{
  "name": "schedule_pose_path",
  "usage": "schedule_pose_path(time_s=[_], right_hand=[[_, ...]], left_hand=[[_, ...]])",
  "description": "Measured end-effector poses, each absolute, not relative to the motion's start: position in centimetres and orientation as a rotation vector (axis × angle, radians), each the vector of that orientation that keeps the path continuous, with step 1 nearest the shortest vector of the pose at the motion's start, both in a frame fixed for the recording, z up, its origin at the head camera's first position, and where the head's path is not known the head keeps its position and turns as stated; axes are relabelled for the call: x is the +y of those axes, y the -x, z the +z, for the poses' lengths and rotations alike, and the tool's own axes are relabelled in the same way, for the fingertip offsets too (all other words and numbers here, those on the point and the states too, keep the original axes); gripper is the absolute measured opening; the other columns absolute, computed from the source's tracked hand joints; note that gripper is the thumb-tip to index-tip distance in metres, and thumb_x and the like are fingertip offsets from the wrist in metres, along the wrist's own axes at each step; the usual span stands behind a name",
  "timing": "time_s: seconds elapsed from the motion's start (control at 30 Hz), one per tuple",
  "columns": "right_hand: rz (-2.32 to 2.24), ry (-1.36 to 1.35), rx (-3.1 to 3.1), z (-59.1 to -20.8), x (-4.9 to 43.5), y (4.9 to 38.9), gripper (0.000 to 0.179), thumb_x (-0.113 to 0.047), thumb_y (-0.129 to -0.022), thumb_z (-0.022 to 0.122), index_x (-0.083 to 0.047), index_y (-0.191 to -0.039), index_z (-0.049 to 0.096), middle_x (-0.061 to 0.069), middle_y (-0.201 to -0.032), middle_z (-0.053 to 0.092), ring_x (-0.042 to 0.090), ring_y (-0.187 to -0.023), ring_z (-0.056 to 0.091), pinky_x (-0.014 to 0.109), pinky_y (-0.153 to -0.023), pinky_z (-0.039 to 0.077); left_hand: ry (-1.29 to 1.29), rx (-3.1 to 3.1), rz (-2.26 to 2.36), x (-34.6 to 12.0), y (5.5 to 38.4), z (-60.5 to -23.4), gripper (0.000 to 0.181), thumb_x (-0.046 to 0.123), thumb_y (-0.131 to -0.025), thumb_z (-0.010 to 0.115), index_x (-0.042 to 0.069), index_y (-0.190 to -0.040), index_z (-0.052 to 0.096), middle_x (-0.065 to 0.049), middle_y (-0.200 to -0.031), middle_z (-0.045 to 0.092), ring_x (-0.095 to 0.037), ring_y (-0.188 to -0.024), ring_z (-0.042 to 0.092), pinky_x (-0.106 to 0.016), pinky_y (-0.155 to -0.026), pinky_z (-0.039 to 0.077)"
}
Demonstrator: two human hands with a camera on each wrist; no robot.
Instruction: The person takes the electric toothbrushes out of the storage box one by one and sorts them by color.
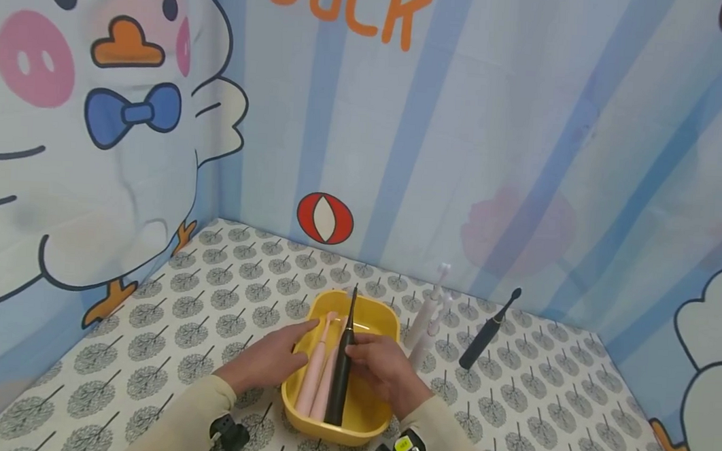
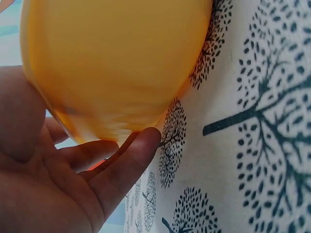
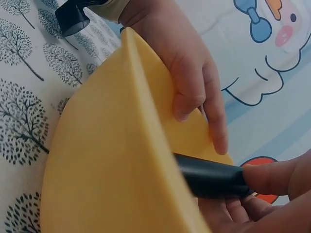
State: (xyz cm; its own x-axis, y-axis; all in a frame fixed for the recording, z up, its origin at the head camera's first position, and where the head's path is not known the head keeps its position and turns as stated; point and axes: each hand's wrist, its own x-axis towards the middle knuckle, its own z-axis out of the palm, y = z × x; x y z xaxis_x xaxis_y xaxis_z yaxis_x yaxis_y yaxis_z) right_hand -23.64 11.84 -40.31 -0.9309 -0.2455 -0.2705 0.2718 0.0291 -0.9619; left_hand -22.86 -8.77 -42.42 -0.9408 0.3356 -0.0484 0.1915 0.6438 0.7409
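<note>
A yellow plastic basket (image 1: 301, 423) sits on the patterned cloth in front of me. My left hand (image 1: 271, 357) holds its left rim, thumb over the edge and the other fingers along the outer wall (image 2: 116, 63). Over the basket, my right hand (image 1: 381, 366) grips a black electric toothbrush (image 1: 340, 381) between thumb and fingers, its head pointing away from me. The handle (image 3: 211, 177) shows between the thumb and fingers in the right wrist view. Inside, on the left, lie two pink electric toothbrushes (image 1: 312, 373), side by side, partly covered by the black one.
Right of the basket are two pale electric toothbrushes (image 1: 425, 317) close together, partly behind the right hand. Farther right is another black electric toothbrush (image 1: 482, 341). Printed duck curtains (image 1: 501, 124) rise behind and beside the table cloth (image 1: 210, 299).
</note>
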Motion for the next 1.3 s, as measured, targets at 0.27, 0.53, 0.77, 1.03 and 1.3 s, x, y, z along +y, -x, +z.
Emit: schedule_pose_path(time_s=[0.27, 0.53, 0.77, 1.03, 1.3], right_hand=[[-2.090, 0.077, 1.892, -39.2, 12.5, 23.4, 0.042, -0.002, -0.091, 0.049, 0.013, -0.130, 0.042, 0.027, -0.129, 0.046, 0.035, -0.116, 0.048, 0.037, -0.093, 0.044], [-2.141, 0.131, 1.894, -38.1, 13.1, 22.7, 0.042, -0.001, -0.091, 0.050, 0.011, -0.130, 0.043, 0.022, -0.123, 0.052, 0.035, -0.115, 0.049, 0.034, -0.091, 0.045], [-2.158, 0.172, 1.903, -36.7, 13.6, 21.4, 0.045, -0.003, -0.091, 0.051, 0.008, -0.134, 0.040, 0.022, -0.131, 0.044, 0.030, -0.116, 0.049, 0.034, -0.094, 0.042], [-2.183, 0.185, 2.046, -34.7, 14.4, 19.6, 0.043, -0.004, -0.089, 0.054, 0.002, -0.131, 0.046, 0.018, -0.126, 0.049, 0.028, -0.110, 0.053, 0.032, -0.092, 0.044], [-2.264, 0.156, 2.132, -33.3, 16.0, 17.8, 0.037, 0.003, -0.087, 0.054, -0.001, -0.124, 0.053, 0.018, -0.116, 0.055, 0.028, -0.108, 0.054, 0.031, -0.091, 0.045]], left_hand=[[-0.444, 2.712, 1.187, -8.7, 22.5, -42.5, 0.059, 0.017, -0.091, 0.048, 0.016, -0.146, 0.027, -0.005, -0.144, 0.034, -0.021, -0.125, 0.038, -0.042, -0.100, 0.034], [-0.453, 2.720, 1.202, -8.7, 22.4, -42.4, 0.058, 0.016, -0.091, 0.048, 0.015, -0.146, 0.028, -0.005, -0.143, 0.035, -0.017, -0.119, 0.043, -0.038, -0.095, 0.039], [-0.454, 2.718, 1.175, -8.7, 22.6, -42.4, 0.058, 0.016, -0.091, 0.048, 0.016, -0.146, 0.029, -0.004, -0.143, 0.036, -0.021, -0.125, 0.039, -0.042, -0.100, 0.035], [-0.458, 2.707, 1.176, -8.8, 22.7, -42.4, 0.058, 0.017, -0.092, 0.048, 0.018, -0.146, 0.029, -0.004, -0.143, 0.036, -0.023, -0.124, 0.040, -0.043, -0.099, 0.037], [-0.463, 2.685, 1.198, -8.9, 22.5, -42.4, 0.058, 0.017, -0.092, 0.048, 0.018, -0.146, 0.028, -0.004, -0.144, 0.035, -0.024, -0.124, 0.039, -0.044, -0.098, 0.037]])
